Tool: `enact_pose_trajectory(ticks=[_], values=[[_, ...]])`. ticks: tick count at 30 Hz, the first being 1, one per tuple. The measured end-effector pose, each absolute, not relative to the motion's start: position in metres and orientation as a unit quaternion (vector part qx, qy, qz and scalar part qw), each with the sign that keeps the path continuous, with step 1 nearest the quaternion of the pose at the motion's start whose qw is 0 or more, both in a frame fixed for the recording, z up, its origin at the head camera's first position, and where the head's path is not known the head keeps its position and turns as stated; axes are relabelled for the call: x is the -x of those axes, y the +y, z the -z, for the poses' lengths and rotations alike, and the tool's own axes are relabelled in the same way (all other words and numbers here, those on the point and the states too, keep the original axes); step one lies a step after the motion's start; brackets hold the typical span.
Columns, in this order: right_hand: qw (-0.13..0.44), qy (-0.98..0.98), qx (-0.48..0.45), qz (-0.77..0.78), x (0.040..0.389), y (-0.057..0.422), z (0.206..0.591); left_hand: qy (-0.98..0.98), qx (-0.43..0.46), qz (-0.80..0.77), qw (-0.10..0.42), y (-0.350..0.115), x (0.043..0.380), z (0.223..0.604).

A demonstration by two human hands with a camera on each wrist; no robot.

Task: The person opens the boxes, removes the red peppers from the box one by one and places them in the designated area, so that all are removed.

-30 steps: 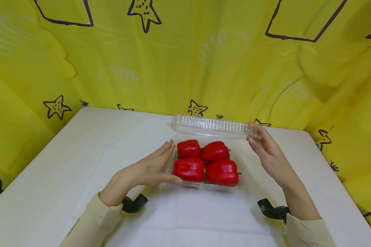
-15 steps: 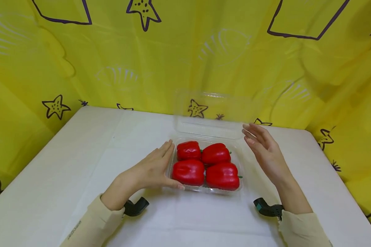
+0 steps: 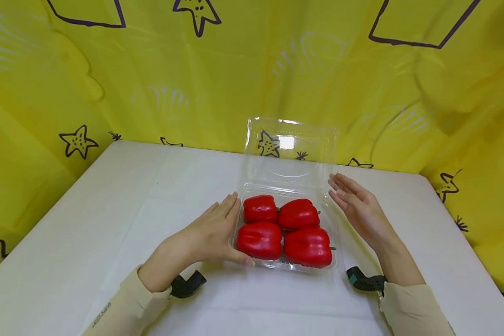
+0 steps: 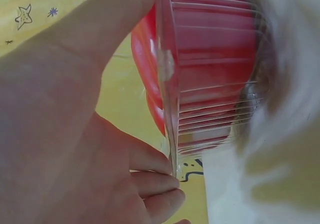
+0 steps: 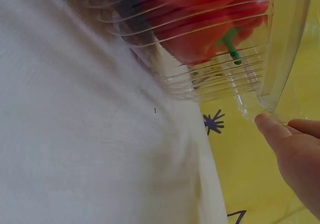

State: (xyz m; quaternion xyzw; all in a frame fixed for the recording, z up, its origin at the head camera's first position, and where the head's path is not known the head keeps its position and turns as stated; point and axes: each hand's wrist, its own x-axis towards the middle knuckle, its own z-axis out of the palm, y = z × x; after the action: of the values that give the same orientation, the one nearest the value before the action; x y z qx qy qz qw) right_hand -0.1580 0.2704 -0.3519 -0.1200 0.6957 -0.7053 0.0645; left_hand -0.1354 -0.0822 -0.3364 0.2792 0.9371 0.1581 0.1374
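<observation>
Several red bell peppers (image 3: 259, 240) lie in a clear plastic clamshell container (image 3: 291, 267) on the table. Its see-through lid (image 3: 291, 175) stands raised at the far side. My left hand (image 3: 210, 235) rests along the container's left side, fingers straight, thumb at the front left corner. In the left wrist view its fingertips (image 4: 157, 184) touch the rim. Near the back right corner is my right hand (image 3: 363, 212), fingers extended and holding nothing. The right wrist view shows its fingertip (image 5: 265, 121) close to the rim's corner; whether they touch I cannot tell.
A white cloth covers the table (image 3: 122, 200). Behind and beside it hangs a yellow curtain (image 3: 218, 84) with stars and fish drawn on it. Dark wrist-worn devices (image 3: 189, 283) sit at both sleeves.
The lid has swung from half lifted to raised at the back, and my right hand has let go of it. My left hand stays at the container's left side.
</observation>
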Motion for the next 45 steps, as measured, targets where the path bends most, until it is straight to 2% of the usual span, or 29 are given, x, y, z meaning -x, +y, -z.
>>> enact_pose_trajectory(ticks=[10,18,28,38,45], values=[[0.085,0.734,0.096,0.667,0.157,0.276,0.350,0.942,-0.273,-0.134,0.145,-0.078,0.124,0.329],[0.125,0.783,0.059,0.607,0.157,0.277,0.349,0.944,-0.275,-0.114,0.145,-0.076,0.118,0.329],[0.153,0.719,0.081,0.673,0.158,0.280,0.352,0.949,-0.269,-0.106,0.129,-0.072,0.116,0.331],[0.140,0.739,0.091,0.653,0.158,0.278,0.352,0.951,-0.265,-0.120,0.107,-0.074,0.127,0.338],[0.115,0.827,0.086,0.543,0.150,0.278,0.341,0.941,-0.284,-0.154,0.104,-0.073,0.129,0.339]])
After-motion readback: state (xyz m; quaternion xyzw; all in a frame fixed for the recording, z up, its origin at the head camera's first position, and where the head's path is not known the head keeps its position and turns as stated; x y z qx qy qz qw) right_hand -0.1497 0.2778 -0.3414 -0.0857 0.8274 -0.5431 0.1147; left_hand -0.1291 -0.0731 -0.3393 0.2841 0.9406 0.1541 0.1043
